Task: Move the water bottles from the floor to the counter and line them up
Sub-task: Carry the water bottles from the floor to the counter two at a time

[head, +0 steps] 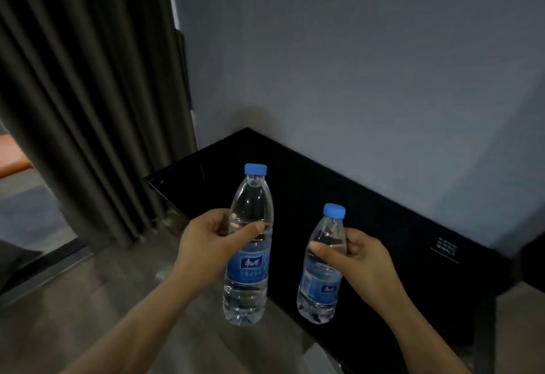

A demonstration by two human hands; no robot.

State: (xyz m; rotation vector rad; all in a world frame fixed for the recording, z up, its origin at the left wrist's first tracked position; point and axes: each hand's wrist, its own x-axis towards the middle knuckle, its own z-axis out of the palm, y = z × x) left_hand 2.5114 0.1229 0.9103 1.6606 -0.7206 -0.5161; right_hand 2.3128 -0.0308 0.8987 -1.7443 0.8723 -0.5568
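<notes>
The left hand (pixel 206 241) grips one water bottle (pixel 247 255) upright above the counter's (pixel 383 226) near edge; the right hand (pixel 359 258) grips a second bottle (pixel 321 270), slightly tilted, over the black counter

It looks like a hotel room or bedroom: heavy dark curtains (pixel 88 102), a plain grey wall (pixel 354 63), a glossy black table (pixel 368 226) and wood-look floor (pixel 103 300).

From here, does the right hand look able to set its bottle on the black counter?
Probably yes: the right hand holds its bottle upright just above the black counter, and the surface below shows nothing in the way.
</notes>
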